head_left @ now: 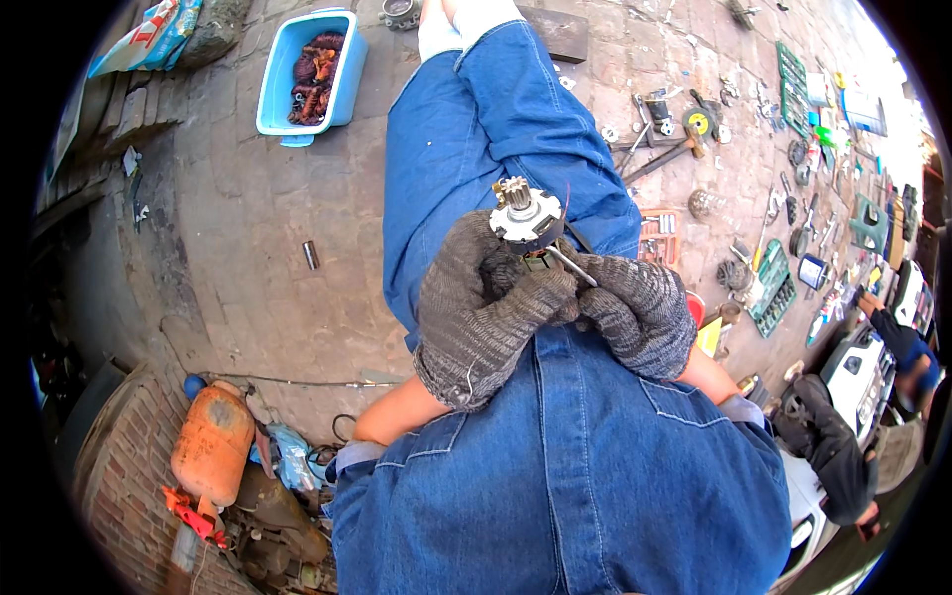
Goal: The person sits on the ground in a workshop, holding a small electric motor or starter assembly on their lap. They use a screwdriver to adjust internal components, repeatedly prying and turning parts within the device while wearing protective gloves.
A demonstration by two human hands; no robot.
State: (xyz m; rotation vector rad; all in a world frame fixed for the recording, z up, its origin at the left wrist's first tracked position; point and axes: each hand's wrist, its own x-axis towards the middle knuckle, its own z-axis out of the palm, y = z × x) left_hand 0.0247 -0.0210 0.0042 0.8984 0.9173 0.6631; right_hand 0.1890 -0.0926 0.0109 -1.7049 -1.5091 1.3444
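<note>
Both my hands wear grey knitted gloves and meet over my lap. My left hand (476, 307) is closed around a small motor part (530, 220). It has a silver-white, flanged end cap and a toothed pinion gear on top, facing up and away from me. My right hand (643, 302) grips a thin metal rod (572, 268), like a screwdriver shaft. The rod's far end reaches the underside of the motor part's rim; its handle is hidden in the glove. A dark part with a greenish edge shows under the cap, mostly covered by my fingers.
A light-blue tub (347, 84) of reddish-brown copper scrap stands at far left. A short metal cylinder (310, 255) lies on the brick floor. To the right are a hammer (679, 154), green socket sets (776, 295) and scattered tools. An orange tank (213, 446) sits lower left; people and vehicles are at far right.
</note>
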